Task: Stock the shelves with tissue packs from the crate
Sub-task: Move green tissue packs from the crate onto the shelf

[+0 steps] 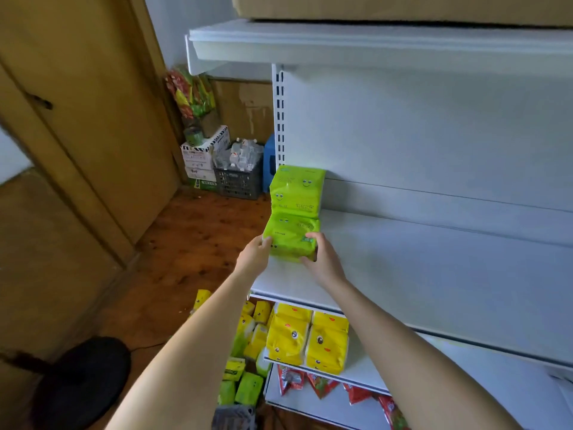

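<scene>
A green tissue pack [290, 235] lies at the left end of the white middle shelf [434, 274]. My left hand [254, 256] grips its left side and my right hand [322, 259] grips its right side. Behind it, against the shelf's back panel, stands another green tissue pack [297, 189] with smiley faces. Yellow tissue packs [310, 339] sit on the shelf below. More yellow and green packs [248, 361] lie heaped low down by the shelf's left end; a grey crate rim [234, 417] shows at the bottom edge.
Red snack bags [322, 384] lie on the lowest shelf. A cardboard box [403, 9] rests on the top shelf. At the back left stand a dark crate of bottles [238, 178], white boxes [201, 159] and hanging snack bags [190, 91]. A black round stool [83, 380] stands on the brown floor.
</scene>
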